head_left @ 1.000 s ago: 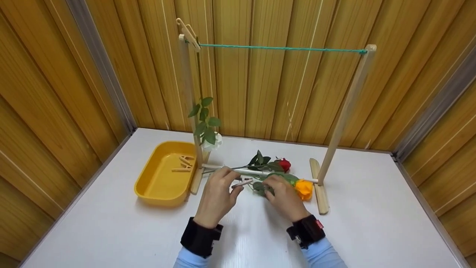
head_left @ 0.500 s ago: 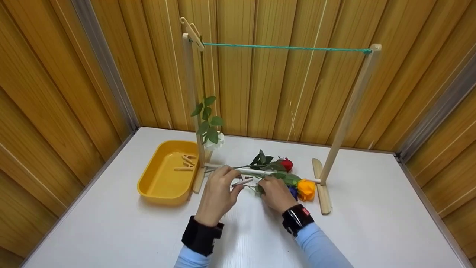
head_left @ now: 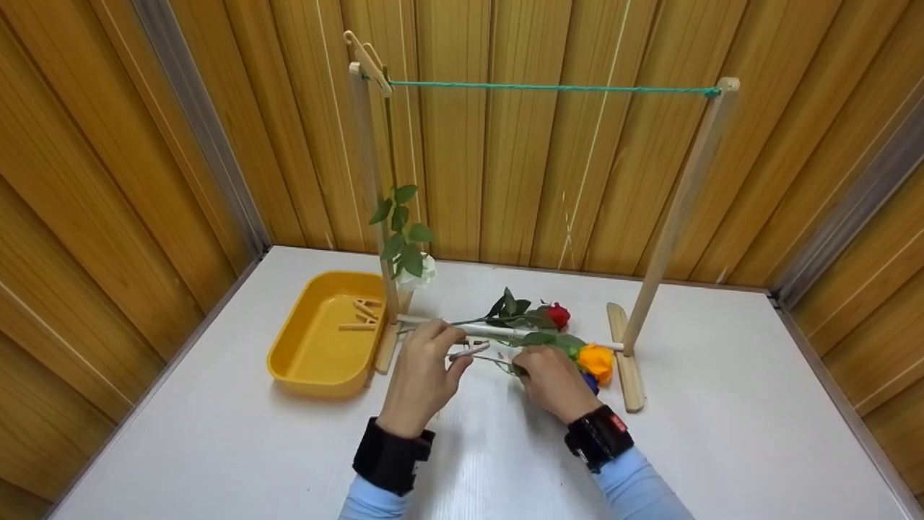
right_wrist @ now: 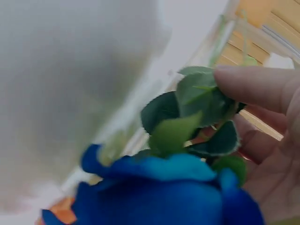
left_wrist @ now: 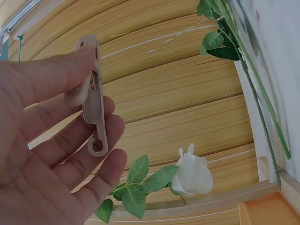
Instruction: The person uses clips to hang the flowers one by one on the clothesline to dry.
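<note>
My left hand (head_left: 424,372) pinches a pale clothespin (left_wrist: 95,101) between thumb and fingers, above the table. The fingers of my right hand (head_left: 552,379) grip a blue rose (right_wrist: 159,192) by its leafy stem, thumb on the leaves (right_wrist: 199,93); its bloom shows large in the right wrist view. The stem runs left towards my left hand. Beside my right hand lie a yellow-orange rose (head_left: 596,362) and, farther back, a red rose (head_left: 557,315). A white rose (left_wrist: 192,173) hangs upside down at the left post, its stem held by another clothespin (head_left: 368,63) on the green cord.
A wooden frame with a left post (head_left: 369,159), a right post (head_left: 678,217) and a green cord (head_left: 548,87) between them stands on the white table (head_left: 238,448). At left sits a yellow tray (head_left: 299,354) holding several clothespins. Wood-patterned walls (head_left: 520,173) enclose the table.
My right hand has gone from reaching among the leaves to gripping the blue rose, shifting it slightly right and lifting its stem. My left hand stays almost still with the clothespin.
</note>
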The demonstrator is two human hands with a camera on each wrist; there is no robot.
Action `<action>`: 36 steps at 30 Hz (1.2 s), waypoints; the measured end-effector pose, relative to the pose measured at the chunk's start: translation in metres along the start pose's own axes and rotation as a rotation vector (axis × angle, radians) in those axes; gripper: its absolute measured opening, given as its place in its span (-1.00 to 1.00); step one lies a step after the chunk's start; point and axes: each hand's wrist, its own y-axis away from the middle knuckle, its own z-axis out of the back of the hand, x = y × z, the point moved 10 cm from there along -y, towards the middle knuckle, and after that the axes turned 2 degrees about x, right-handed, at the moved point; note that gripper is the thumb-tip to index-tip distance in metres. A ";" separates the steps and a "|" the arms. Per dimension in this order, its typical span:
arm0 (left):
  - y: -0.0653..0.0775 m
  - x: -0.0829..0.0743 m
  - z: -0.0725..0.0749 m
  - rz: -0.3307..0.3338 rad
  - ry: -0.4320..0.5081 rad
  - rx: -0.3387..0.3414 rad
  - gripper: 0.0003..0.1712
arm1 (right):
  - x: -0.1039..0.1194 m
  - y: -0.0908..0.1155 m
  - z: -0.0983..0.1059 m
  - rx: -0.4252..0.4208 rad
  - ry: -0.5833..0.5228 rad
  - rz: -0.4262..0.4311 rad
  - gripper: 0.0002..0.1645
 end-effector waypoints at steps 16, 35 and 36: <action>-0.001 0.001 0.001 0.015 -0.011 0.016 -0.70 | -0.028 0.040 -0.011 0.076 -0.062 -0.271 -0.66; 0.001 0.004 0.001 0.022 0.002 0.011 -0.68 | -0.022 0.038 0.001 0.079 -0.102 -0.372 -0.36; 0.000 0.004 0.001 0.021 0.002 0.012 -0.69 | -0.019 0.037 0.004 0.055 -0.109 -0.360 -0.36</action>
